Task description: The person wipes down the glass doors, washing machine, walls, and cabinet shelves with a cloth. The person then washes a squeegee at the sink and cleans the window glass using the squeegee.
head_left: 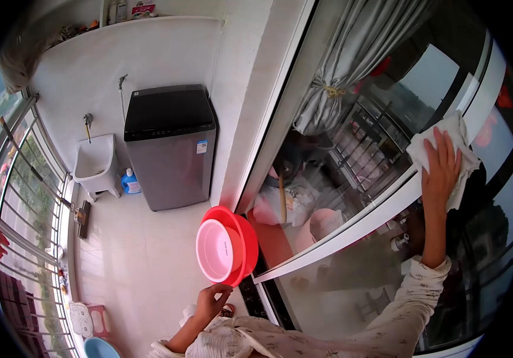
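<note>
Under my right hand (pixel 441 164) a white cloth (pixel 456 131) lies pressed against the sliding glass door (pixel 352 161), near its white frame; the fingers lie over the cloth. My left hand (pixel 213 300) is low in the middle, its fingers closed on the near rim of a red basin (pixel 248 247). Inside the red basin sits a smaller pink basin (pixel 214 250). Both basins are tilted, their open sides facing up and left.
A grey washing machine (pixel 170 161) stands against the wall, beside a blue bottle (pixel 130 181) and a white sink (pixel 95 162). A barred window (pixel 29 197) runs along the left. A stool (pixel 89 319) and a blue basin (pixel 101 348) are at lower left.
</note>
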{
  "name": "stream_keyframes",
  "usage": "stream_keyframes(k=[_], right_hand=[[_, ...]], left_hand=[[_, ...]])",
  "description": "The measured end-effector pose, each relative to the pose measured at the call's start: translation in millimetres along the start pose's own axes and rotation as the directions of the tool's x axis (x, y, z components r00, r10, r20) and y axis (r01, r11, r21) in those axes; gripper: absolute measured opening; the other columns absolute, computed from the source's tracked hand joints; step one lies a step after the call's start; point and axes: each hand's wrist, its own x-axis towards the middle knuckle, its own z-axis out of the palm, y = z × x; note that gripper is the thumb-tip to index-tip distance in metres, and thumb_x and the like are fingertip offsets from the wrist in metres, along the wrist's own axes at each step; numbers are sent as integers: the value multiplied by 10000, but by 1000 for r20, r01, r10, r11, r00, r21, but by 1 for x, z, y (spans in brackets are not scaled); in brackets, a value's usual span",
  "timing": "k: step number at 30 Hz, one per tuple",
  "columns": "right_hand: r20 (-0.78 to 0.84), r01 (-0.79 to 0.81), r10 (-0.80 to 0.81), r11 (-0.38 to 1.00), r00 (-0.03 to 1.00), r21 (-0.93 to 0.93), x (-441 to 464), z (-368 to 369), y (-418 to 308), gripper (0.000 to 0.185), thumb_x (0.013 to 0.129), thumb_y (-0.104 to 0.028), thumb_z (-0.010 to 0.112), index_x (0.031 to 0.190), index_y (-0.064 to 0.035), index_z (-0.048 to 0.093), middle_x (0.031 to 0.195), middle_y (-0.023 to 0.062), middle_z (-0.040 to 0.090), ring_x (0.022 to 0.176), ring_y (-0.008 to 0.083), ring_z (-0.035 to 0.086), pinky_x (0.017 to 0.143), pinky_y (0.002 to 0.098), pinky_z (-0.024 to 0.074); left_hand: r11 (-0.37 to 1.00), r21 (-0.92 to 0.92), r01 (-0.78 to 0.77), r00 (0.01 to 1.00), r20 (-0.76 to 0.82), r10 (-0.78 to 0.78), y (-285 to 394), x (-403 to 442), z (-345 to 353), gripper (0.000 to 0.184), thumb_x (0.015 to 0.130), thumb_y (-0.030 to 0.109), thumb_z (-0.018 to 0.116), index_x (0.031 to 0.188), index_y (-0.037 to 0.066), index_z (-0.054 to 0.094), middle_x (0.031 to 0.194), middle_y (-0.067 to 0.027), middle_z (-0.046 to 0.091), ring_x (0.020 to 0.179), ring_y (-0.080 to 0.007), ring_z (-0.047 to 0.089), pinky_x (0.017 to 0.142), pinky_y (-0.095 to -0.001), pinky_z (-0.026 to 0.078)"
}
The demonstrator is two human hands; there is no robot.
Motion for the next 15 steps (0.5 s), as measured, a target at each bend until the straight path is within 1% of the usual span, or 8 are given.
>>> stream_keyframes(k=[1,2,5,6,9,11,13,15], right_hand=[[-102,-47,40,997,994,-64,29,-8,16,485,740,30,678,1196,-128,621,1475,31,440,1400,270,342,1144,495,210],[-210,-59,34,992,977,-115,51,-8,32,492,755,15,681,1211,-158,620,1494,15,415,1405,263,334,1148,512,199],[-252,-151,77,945,965,-289,78,-4,40,521,763,21,679,1242,-172,608,1521,4,373,1420,268,308,1132,545,222],[-231,-178,111,940,966,-292,80,0,36,529,755,30,677,1240,-168,607,1518,8,378,1419,271,309,1128,546,227],[-164,-239,199,931,966,-276,48,8,6,549,728,61,665,1232,-149,606,1506,28,397,1414,283,319,1117,548,241],[-117,-248,226,939,967,-240,19,16,-24,560,705,89,648,1221,-125,605,1494,56,413,1406,293,334,1108,548,248],[-36,-278,276,945,960,-172,-16,24,-62,561,674,121,615,1194,-89,610,1458,100,451,1381,314,373,1105,515,262],[2,-206,207,973,978,-108,-61,46,-82,534,665,136,580,1161,-63,613,1386,118,518,1330,336,433,1087,468,307]], left_hand=[[999,-31,-9,1000,28,10,-7,8,-1,125,837,41,688,957,16,710,853,-127,724,788,-226,714,721,-309,544],[1000,-13,3,999,48,-2,-13,17,-2,115,841,60,692,945,14,711,851,-132,720,783,-219,712,719,-309,545],[1000,-2,-17,992,125,17,-11,55,-15,119,846,83,695,943,16,713,859,-131,716,789,-222,709,723,-313,542],[1000,-2,-9,985,170,10,-8,69,-24,129,847,92,696,953,19,712,887,-126,716,807,-233,706,730,-318,538],[994,11,-105,964,246,99,-14,107,-60,125,848,79,685,960,31,711,912,-117,715,828,-249,702,730,-324,541],[995,2,-97,955,281,93,-17,128,-101,117,848,62,687,956,24,714,904,-108,721,820,-220,703,735,-305,542],[991,26,-129,947,300,115,-23,155,-134,112,849,52,687,953,21,716,902,-105,723,815,-210,703,735,-296,542],[979,104,-175,943,305,136,-35,177,-176,109,850,51,684,949,23,717,906,-110,722,811,-219,703,729,-296,542]])
